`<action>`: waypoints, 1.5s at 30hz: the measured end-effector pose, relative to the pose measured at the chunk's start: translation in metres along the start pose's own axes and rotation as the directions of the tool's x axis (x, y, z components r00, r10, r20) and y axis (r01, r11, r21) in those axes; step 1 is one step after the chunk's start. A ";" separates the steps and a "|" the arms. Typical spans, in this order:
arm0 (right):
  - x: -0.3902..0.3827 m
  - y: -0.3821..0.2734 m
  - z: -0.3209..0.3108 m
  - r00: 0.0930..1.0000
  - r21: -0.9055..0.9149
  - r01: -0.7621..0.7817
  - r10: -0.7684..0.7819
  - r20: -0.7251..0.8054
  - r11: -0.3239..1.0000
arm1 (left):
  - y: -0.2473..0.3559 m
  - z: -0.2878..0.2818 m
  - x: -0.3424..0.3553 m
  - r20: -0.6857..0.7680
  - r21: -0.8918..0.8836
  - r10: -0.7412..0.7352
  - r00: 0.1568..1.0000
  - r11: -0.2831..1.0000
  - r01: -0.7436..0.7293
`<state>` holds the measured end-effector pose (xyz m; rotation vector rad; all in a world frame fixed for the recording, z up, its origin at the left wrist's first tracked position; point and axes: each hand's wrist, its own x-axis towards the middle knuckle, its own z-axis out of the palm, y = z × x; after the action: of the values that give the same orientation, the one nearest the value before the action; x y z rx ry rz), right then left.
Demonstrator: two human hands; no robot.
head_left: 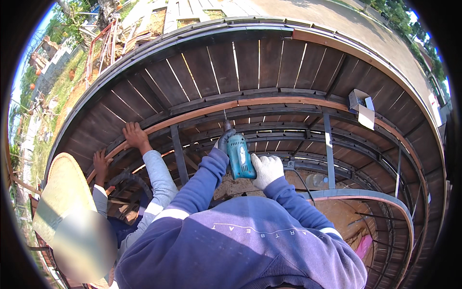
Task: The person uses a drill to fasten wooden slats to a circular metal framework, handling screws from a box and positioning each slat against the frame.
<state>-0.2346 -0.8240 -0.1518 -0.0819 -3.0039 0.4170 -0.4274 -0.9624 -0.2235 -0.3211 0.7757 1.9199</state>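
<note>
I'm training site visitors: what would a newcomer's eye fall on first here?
First, the teal drill at the centre, held in the person's left hand and right hand. Then the reddish wooden strip curving above it, and a broad straw hat at lower left.

Worker (240,250) is wearing a blue-purple sweatshirt (202,250) w/ ribbed collar (288,280), stitched triangle (282,266) beside it, wht. chest lettering (266,234) & thin line (235,225); long slvs. (204,180) are showing wht. bands (172,214). Rt. hand (268,170) is sporting a wht. knit glove (267,174); lt. hand (224,140), a dk. grey-&-wht. one.
</note>
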 end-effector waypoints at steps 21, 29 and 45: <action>0.008 -0.021 0.010 1.000 0.029 -0.012 0.012 -0.022 1.000 | 0.014 -0.022 -0.004 0.012 0.058 0.017 1.000 0.998 -0.018; 0.008 -0.032 0.014 0.999 0.037 0.017 -0.015 -0.042 0.999 | 0.018 -0.018 -0.024 -0.044 0.087 0.044 0.998 0.995 -0.040; 0.016 -0.037 0.020 0.999 0.015 0.013 -0.012 -0.036 1.000 | 0.026 -0.026 -0.021 -0.029 0.048 0.016 0.999 0.999 -0.015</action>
<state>-0.2547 -0.8639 -0.1591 -0.0687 -2.9634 0.4328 -0.4434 -1.0018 -0.2218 -0.3157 0.8441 1.9118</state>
